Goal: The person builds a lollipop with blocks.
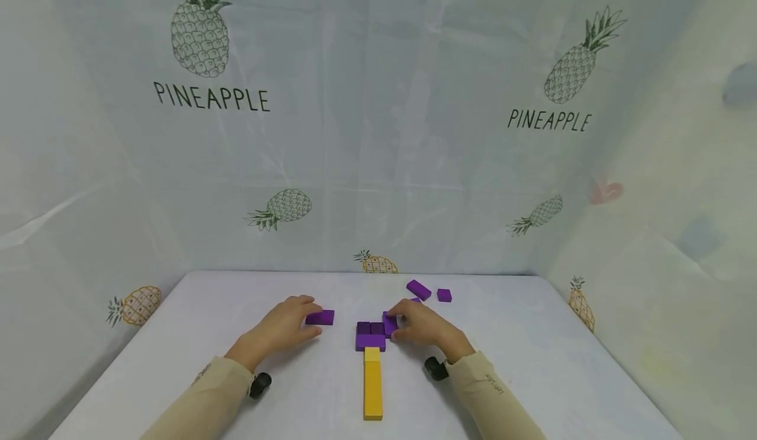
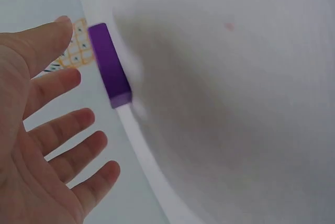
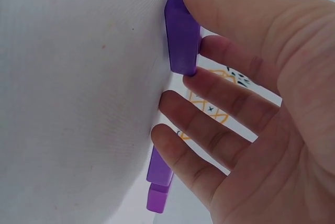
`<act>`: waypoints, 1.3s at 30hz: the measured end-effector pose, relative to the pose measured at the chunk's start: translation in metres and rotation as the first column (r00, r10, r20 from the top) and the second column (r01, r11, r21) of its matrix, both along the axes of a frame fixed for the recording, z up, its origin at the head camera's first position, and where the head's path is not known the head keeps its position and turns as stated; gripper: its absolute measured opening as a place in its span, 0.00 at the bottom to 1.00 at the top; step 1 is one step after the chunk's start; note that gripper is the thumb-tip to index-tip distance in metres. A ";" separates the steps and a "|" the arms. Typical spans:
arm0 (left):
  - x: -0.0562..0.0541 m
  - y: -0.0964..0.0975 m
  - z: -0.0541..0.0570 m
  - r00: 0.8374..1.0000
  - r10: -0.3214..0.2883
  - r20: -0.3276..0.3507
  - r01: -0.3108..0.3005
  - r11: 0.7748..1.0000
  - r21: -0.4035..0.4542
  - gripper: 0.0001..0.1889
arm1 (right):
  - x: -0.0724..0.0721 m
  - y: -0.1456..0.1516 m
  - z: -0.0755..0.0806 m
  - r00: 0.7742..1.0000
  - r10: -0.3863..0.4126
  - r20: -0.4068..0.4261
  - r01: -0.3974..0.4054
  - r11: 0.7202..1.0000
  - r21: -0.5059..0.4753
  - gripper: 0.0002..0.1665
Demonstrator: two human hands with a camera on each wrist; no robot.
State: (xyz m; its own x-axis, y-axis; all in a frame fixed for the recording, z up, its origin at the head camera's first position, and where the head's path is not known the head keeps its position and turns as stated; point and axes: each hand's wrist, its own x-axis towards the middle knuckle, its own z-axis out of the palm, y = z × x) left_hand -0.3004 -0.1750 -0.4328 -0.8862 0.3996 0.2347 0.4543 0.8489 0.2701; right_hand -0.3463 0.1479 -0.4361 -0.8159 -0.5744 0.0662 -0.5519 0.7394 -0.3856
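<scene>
My right hand (image 1: 427,325) pinches a purple block (image 1: 389,324) between thumb and fingers, at the right side of a small group of blocks. In that group, two dark purple blocks, the left one (image 1: 363,328) and the right one (image 1: 377,328), sit behind a wider purple block (image 1: 370,343). A yellow strip (image 1: 372,391) runs from the group toward me, paler at its far end. My left hand (image 1: 288,324) hovers around the near end of a separate purple block (image 1: 322,318); in the left wrist view its spread fingers stand apart from that block (image 2: 110,66).
Beyond my right hand lie a long purple block (image 1: 418,289), a small purple block (image 1: 444,295) and another mostly hidden by the hand. A pineapple-printed curtain (image 1: 378,164) hangs behind the white table (image 1: 532,374). Each wrist wears a black camera.
</scene>
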 end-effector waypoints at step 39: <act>0.009 0.015 -0.006 0.995 -0.093 0.047 0.094 0.995 -0.026 0.19 | 0.002 0.001 0.002 1.000 -0.011 0.021 0.012 1.000 -0.014 0.27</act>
